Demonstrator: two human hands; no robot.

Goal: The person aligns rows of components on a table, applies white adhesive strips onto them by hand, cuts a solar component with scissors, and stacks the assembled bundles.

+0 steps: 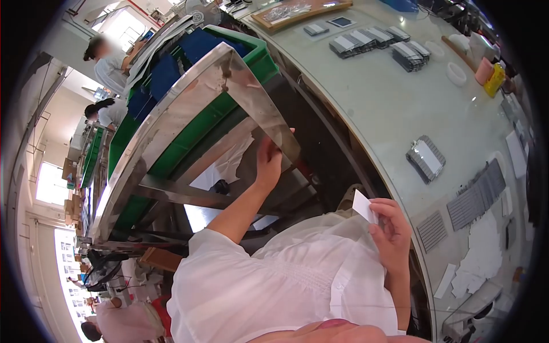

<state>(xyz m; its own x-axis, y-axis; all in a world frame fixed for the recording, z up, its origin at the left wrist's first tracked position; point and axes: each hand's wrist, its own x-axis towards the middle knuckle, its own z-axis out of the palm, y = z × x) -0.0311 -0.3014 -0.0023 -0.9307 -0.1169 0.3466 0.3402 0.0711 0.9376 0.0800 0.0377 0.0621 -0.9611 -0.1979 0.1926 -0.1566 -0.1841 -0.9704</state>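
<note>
Between the thumb and fingers of my right hand [390,228] is a small white card [363,206], held above my lap near the table edge. My left hand [269,164] reaches out to a shiny metal rack [260,106]. Its fingers go around the slanted bar, which partly hides them, and a fingertip shows past the far side. Green crates [260,60] with dark blue material [166,74] inside sit on the rack. A bundle of grey strips with a white band [426,158] lies on the table to the right.
The pale worktable [377,108] curves along my right. It carries several banded grey bundles [366,41], grey ribbed sheets [477,194], white paper pieces [477,257], a tape roll [456,74] and a yellow bottle [494,80]. Other people [111,66] sit on the left; a black fan [106,267] stands there.
</note>
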